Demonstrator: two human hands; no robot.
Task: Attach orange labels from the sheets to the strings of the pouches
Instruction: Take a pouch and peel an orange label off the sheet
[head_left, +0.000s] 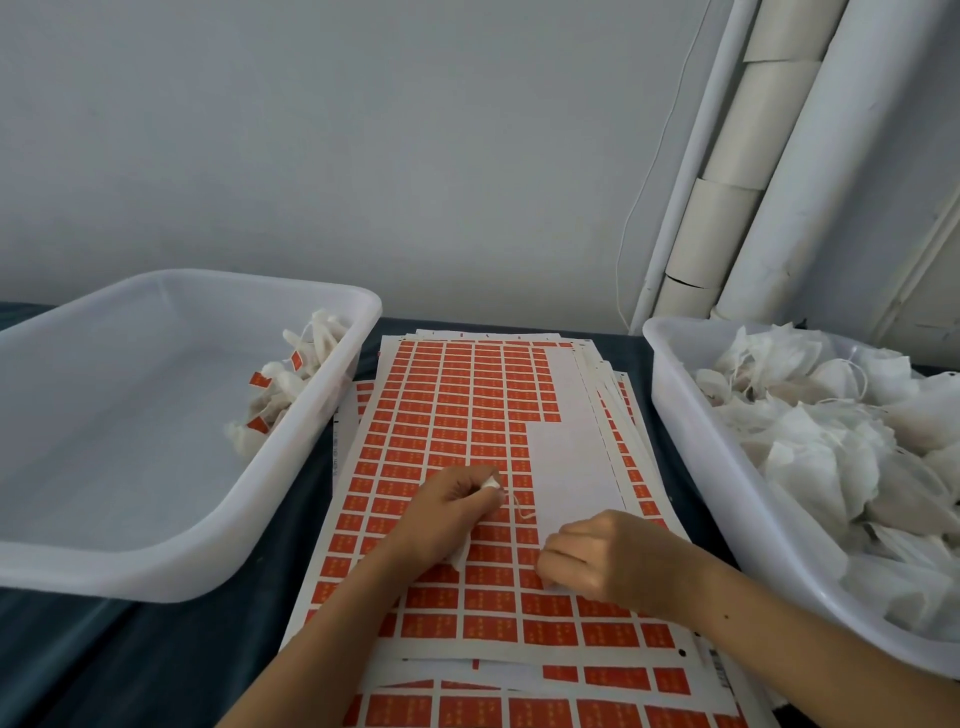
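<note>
Down on the label sheet (457, 415), the left hand (447, 512) has its fingers curled round a white pouch (490, 483), whose string (522, 509) trails just right of the fingertips. The right hand (597, 556) pinches at an orange label (530, 577) by its fingertips. Unlabelled pouches (810, 441) fill the right bin (691, 467); labelled ones (280, 395) lie in the left bin (156, 545).

Print on orange labels (470, 415) too small, blurred; no readable text anywhere.
</note>
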